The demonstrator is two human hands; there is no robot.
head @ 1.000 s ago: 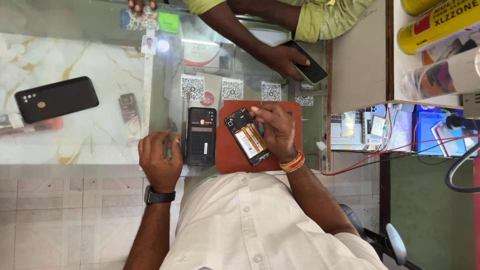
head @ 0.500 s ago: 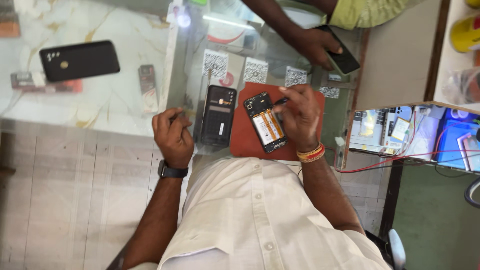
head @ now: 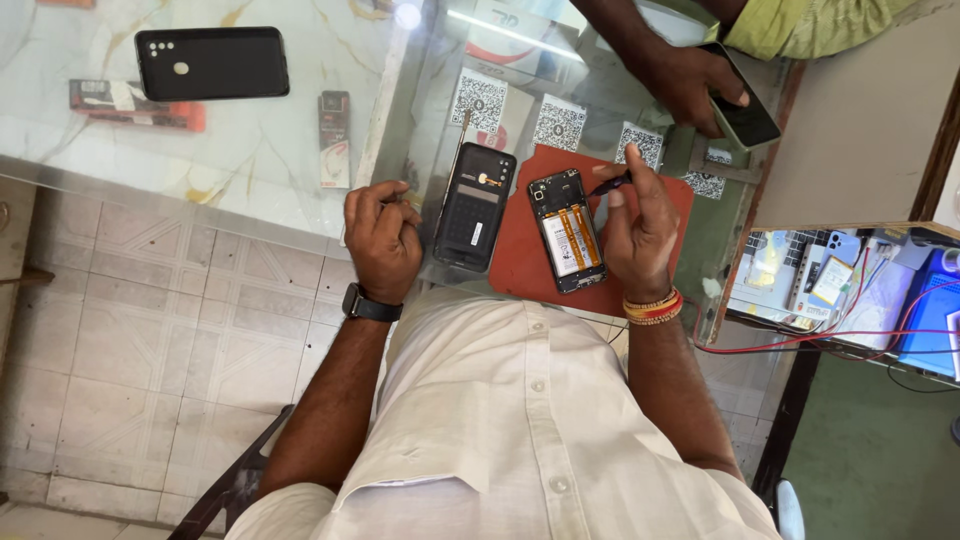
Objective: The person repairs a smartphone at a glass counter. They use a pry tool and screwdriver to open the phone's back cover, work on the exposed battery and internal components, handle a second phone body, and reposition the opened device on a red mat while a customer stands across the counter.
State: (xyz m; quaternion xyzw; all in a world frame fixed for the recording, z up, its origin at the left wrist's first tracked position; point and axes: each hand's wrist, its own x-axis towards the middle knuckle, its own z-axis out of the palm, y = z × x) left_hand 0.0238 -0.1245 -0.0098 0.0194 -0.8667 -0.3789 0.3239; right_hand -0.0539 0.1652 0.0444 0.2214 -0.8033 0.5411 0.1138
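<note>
Head view looks straight down over a white shirt (head: 500, 420) at the bottom of the frame, the nearest thing. Just above it, at about 10 o'clock from the shirt's collar, the left hand (head: 383, 238) rests at the near edge of the glass counter (head: 250, 150), its fingers curled together into a loose fist; whether they pinch something small I cannot tell. A dark watch (head: 368, 305) sits on that wrist. At 3 o'clock from this hand lies a detached black back cover (head: 474, 207), inside face up. Next to it, on a red mat (head: 515, 255), lies the opened phone (head: 568, 230), its battery and board exposed. The right hand (head: 635, 235) touches the phone's right edge, thumb and forefinger pinching a thin dark tool (head: 610, 184) at the phone's 1 o'clock corner; bangles (head: 652, 305) ring the wrist.

The opened phone looks light and stiff but fragile: with the internals bare, it is likely best held by its long side edges, off the battery and board.

Farther off, at 12 o'clock, square code stickers (head: 558, 122) lie under the glass. At 1 o'clock another person's hand (head: 690, 85) holds a phone (head: 745, 105). At 10 o'clock rests a black phone (head: 212, 62), back up. A shelf of cluttered parts (head: 850, 290) stands at 3 o'clock.
</note>
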